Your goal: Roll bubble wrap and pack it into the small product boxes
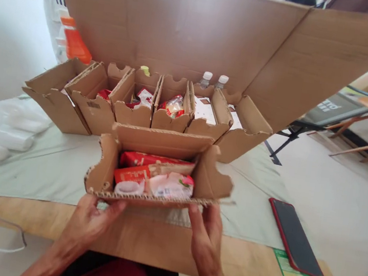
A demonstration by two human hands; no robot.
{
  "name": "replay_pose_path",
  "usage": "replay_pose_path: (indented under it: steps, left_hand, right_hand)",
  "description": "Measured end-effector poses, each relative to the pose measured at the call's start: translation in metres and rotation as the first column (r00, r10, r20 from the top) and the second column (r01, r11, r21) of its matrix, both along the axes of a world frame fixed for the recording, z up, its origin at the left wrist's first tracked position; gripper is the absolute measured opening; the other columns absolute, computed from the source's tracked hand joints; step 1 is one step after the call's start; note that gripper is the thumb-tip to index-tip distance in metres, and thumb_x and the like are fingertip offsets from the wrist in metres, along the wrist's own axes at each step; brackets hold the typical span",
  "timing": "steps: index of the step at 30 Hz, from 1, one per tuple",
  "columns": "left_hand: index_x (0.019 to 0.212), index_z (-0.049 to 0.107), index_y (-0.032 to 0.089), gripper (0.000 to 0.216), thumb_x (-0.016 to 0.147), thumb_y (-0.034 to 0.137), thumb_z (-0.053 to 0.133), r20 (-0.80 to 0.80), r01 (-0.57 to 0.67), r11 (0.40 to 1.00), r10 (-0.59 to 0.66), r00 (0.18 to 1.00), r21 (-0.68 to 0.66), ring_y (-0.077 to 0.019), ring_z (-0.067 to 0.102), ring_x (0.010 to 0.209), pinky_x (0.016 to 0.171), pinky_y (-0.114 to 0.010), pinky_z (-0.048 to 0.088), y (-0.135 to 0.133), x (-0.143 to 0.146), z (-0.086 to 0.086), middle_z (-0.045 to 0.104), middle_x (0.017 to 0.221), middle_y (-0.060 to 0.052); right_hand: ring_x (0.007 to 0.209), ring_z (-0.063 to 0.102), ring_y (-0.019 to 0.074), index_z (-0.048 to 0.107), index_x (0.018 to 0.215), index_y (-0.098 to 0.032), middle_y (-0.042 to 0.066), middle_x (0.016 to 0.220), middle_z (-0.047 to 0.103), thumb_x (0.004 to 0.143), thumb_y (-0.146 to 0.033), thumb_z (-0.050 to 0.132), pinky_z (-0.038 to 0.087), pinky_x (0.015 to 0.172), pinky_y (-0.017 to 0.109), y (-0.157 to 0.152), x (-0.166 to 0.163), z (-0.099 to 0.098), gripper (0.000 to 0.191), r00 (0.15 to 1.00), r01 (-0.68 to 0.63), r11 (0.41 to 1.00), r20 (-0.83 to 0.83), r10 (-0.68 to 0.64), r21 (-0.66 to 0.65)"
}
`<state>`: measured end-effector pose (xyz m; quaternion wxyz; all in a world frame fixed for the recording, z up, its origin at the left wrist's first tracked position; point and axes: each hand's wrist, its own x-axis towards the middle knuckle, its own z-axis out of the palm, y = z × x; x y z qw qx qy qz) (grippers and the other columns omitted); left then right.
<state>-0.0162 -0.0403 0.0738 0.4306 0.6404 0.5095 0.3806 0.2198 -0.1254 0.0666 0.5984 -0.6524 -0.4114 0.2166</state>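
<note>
Head view: cardboard box (164,143) spans left grip (90,220) to right grip (204,238).

The box (162,143), brown corrugated cardboard, is open-topped with curved cuts in its ends. It is near the table's (238,261) front edge, lengthwise along it, holding red and pink packets (172,185).

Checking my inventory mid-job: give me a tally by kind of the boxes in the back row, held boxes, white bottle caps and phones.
Back-row boxes: 6
Held box: 1
White bottle caps: 2
Phone: 1
Total: 10
</note>
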Motion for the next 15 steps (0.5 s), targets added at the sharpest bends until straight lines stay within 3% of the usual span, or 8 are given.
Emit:
replay_pose_path:
  steps: [3,5,7,10,13,15]
  left_hand:
    - [0.092,0.071,0.016,0.05,0.076,0.063,0.074,-0.027,-0.113,0.994,0.113,0.993,-0.006,-0.0347,0.073,0.093,0.089,-0.049,0.059,0.007,-0.005,-0.003,0.078,0.092,-0.012]
    - [0.099,0.07,0.015,0.052,0.078,0.062,0.073,0.006,-0.086,0.996,0.086,0.996,0.003,-0.0355,0.072,0.1,0.094,-0.051,0.058,0.003,0.011,-0.007,0.077,0.098,-0.014]
    - [0.118,0.066,0.014,0.052,0.084,0.054,0.069,0.061,0.012,1.0,-0.012,0.998,0.013,-0.0356,0.068,0.115,0.1,-0.051,0.056,-0.009,0.038,-0.013,0.074,0.118,-0.017]
    - [0.152,0.04,0.017,0.068,0.09,0.035,0.064,0.131,0.232,0.969,-0.241,0.962,0.082,-0.0358,0.05,0.142,0.109,-0.053,0.052,-0.032,0.085,-0.021,0.051,0.153,-0.02]
    - [0.163,0.013,0.026,0.095,0.084,0.019,0.065,0.11,0.395,0.891,-0.426,0.898,0.223,-0.0385,0.026,0.155,0.119,-0.063,0.037,-0.051,0.129,-0.026,0.021,0.17,-0.017]
    - [0.164,0.003,0.03,0.108,0.078,0.014,0.067,0.074,0.496,0.832,-0.527,0.847,0.248,-0.0395,0.013,0.158,0.122,-0.067,0.029,-0.063,0.155,-0.028,0.006,0.173,-0.015]
  right_hand:
    - [0.139,0.05,0.0291,0.047,0.15,-0.026,0.01,0.148,0.057,0.098,-0.049,0.057,0.039,0.118,0.05,0.025,-0.007,0.003,0.058,0.997,-0.069,0.994,-0.034,0.072,0.083]
    - [0.143,0.047,0.0281,0.045,0.151,-0.025,0.01,0.152,0.053,0.099,-0.048,0.056,0.036,0.12,0.05,0.027,0.009,0.001,0.059,0.999,-0.037,0.991,-0.035,0.042,0.125]
    - [0.144,0.046,0.0278,0.049,0.148,-0.024,0.01,0.152,0.053,0.099,-0.047,0.056,0.033,0.122,0.05,0.015,0.039,-0.004,0.055,0.999,0.033,0.989,-0.035,-0.028,0.143]
    - [0.142,0.048,0.0282,0.058,0.138,-0.024,0.01,0.145,0.06,0.094,-0.05,0.061,0.032,0.122,0.051,-0.011,0.095,-0.011,0.051,0.989,0.14,0.977,-0.064,-0.131,0.161]
    - [0.136,0.054,0.0294,0.065,0.126,-0.026,0.008,0.137,0.066,0.085,-0.058,0.068,0.037,0.119,0.052,-0.025,0.15,-0.01,0.052,0.979,0.202,0.959,-0.082,-0.189,0.197]
    - [0.133,0.057,0.0292,0.065,0.124,-0.027,0.008,0.137,0.066,0.083,-0.063,0.066,0.042,0.116,0.051,-0.028,0.183,-0.008,0.054,0.974,0.226,0.953,-0.05,-0.221,0.2]
